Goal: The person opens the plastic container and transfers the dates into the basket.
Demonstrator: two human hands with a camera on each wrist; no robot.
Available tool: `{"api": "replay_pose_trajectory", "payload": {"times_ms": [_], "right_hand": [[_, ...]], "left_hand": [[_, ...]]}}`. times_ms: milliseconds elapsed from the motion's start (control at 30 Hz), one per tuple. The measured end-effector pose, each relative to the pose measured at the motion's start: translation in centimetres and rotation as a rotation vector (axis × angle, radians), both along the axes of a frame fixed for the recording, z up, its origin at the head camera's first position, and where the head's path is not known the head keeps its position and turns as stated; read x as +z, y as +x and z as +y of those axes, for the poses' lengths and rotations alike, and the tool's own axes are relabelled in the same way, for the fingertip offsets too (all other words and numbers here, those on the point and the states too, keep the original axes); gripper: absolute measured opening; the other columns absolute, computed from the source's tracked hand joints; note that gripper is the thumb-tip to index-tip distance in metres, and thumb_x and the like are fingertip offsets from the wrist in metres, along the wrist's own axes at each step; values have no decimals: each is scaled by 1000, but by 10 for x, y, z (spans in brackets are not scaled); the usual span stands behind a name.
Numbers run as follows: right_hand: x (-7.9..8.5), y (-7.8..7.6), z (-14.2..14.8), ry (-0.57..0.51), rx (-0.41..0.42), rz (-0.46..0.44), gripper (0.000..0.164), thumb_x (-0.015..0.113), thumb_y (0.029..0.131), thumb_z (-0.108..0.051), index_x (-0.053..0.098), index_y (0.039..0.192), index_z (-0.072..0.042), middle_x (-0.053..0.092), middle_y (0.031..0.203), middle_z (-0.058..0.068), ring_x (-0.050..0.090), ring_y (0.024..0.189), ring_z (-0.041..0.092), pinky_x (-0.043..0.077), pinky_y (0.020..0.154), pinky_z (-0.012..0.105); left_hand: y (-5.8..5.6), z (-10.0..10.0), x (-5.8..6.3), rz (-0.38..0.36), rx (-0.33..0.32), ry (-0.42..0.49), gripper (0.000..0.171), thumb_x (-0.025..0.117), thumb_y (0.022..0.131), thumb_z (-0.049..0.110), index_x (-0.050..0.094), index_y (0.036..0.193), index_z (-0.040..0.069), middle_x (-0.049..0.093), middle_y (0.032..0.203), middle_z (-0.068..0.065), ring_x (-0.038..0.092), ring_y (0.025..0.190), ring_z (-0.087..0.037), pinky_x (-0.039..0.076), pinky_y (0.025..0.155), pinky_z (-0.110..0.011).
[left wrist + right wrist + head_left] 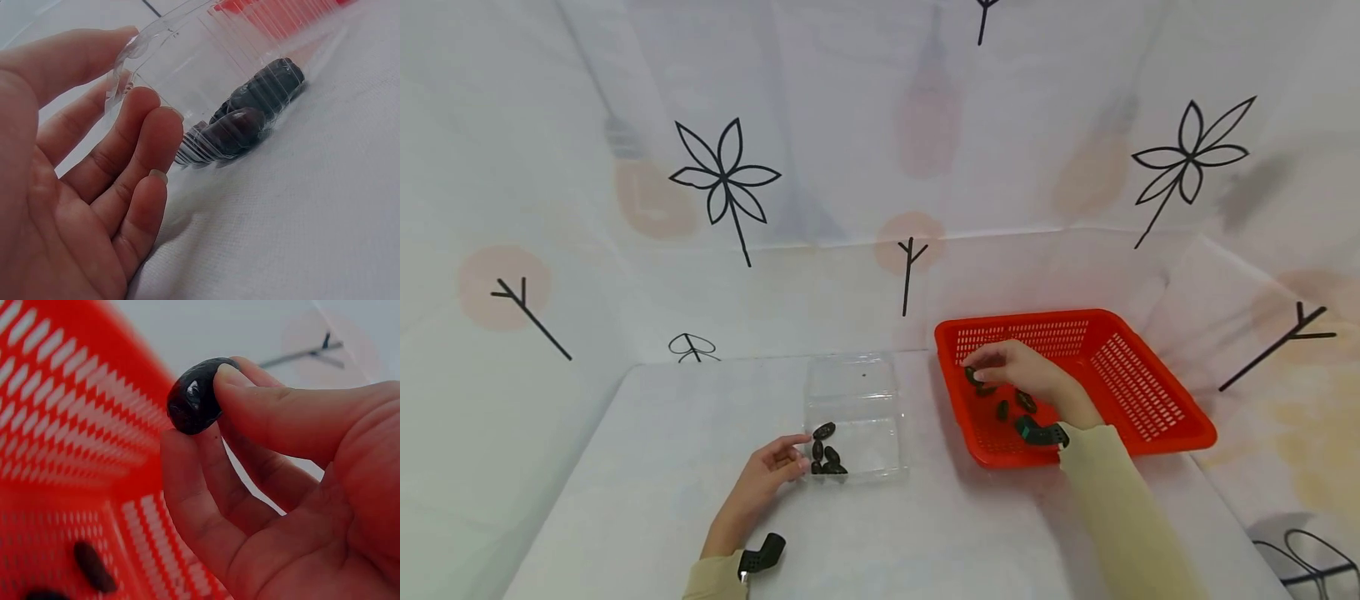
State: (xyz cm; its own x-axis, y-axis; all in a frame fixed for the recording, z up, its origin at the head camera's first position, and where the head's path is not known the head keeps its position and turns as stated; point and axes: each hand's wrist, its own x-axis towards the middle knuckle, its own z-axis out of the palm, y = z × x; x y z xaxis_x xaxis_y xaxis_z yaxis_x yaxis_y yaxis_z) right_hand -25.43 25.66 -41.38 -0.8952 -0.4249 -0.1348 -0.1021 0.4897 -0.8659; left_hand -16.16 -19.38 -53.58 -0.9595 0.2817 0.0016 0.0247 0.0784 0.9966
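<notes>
My right hand (1026,371) is over the left part of a red plastic basket (1150,400). Between thumb and fingertips it pinches a dark, glossy, oval date (197,397). Several more dates (1025,402) lie on the basket floor below that hand. On the table, a clear plastic clamshell box (868,446) stands with its lid (850,377) folded back. Several dates (824,431) are gathered along its left side. My left hand (767,475) rests beside the box, loosely bent fingers touching its left edge; in the left wrist view its thumb (81,59) meets the rim.
A white cloth covers the table (700,417). Behind it and at the sides hangs a pale curtain (820,292) with plant drawings. The basket stands to the right of the box, with a gap between them.
</notes>
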Motion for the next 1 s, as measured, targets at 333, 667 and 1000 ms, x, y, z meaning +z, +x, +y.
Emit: {"api": "replay_pose_trajectory", "payload": {"times_ms": [333,667,1000], "right_hand": [[-19,-2,46,15,-104,4,33,64,98,-13,64,128,0,67,117,14,61,101,32,49,90,50],[-23,-5,49,85,-193,20,35,61,98,-7,60,130,7,66,118,20,63,98,29,52,85,42],[-26,-7,48,131,-247,25,35,61,98,-8,60,131,7,63,123,22,63,104,32,52,86,40]], "left_hand": [[3,-1,4,-20,9,-4,44,70,92,6,56,132,-7,56,92,-4,57,77,-9,49,72,-24],[2,1,6,-50,2,2,46,70,92,5,54,134,-8,55,93,-6,57,78,-10,49,74,-25],[3,2,6,-48,3,-10,46,69,93,6,54,134,-7,56,93,-6,56,78,-11,48,73,-25]]}}
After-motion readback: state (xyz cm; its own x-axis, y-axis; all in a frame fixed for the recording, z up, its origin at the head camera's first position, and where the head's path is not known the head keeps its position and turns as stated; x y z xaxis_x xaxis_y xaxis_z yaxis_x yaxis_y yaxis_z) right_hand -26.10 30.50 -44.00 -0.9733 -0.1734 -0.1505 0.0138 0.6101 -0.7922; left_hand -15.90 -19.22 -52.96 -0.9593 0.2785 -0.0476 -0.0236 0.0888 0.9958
